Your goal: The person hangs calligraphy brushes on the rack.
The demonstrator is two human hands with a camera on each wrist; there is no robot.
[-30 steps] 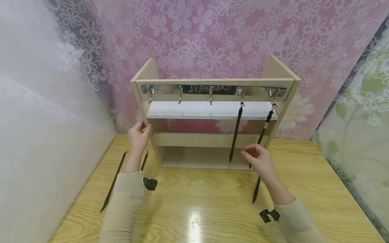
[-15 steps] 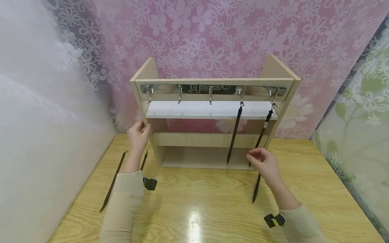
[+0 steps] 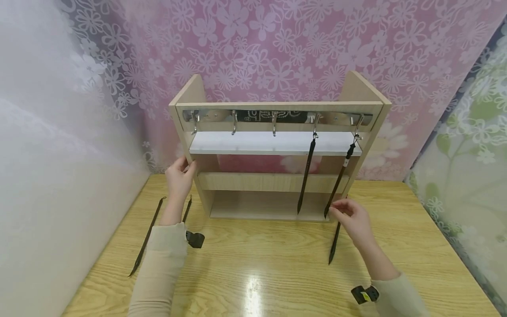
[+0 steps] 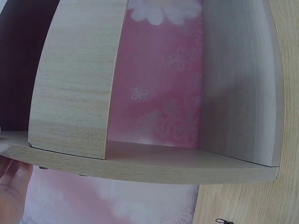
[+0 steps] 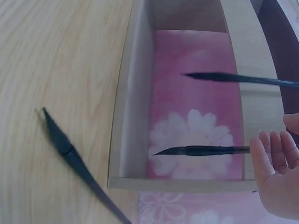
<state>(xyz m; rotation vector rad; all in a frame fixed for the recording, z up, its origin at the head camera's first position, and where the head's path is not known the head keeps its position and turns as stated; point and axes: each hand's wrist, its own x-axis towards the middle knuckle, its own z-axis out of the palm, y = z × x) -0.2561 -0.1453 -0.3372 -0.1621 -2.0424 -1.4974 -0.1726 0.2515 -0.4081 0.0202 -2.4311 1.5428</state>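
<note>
My left hand (image 3: 178,179) holds the left side panel of a small wooden shelf (image 3: 273,182), its thumb at the front edge and fingers against the outer side. Two dark writing brushes hang tip down by loops from metal hooks: one brush (image 3: 306,176) on the second hook from the right, another brush (image 3: 344,168) on the rightmost. My right hand (image 3: 354,222) is beside the lower end of the rightmost brush, fingers loosely bent. In the right wrist view its fingers overlap that brush's handle (image 5: 242,150); whether they touch it I cannot tell.
A brush (image 3: 334,246) lies on the wooden table (image 3: 237,273) at right, partly hidden by the right hand. Two more brushes, a long brush (image 3: 147,237) and a partly covered brush (image 3: 187,209), lie at left. The hook rail (image 3: 215,116) runs along the shelf's upper board.
My right hand has moved right and slightly down, away from the left hanging brush toward the rightmost one. The left hanging brush has swung slightly. My left hand stays put.
</note>
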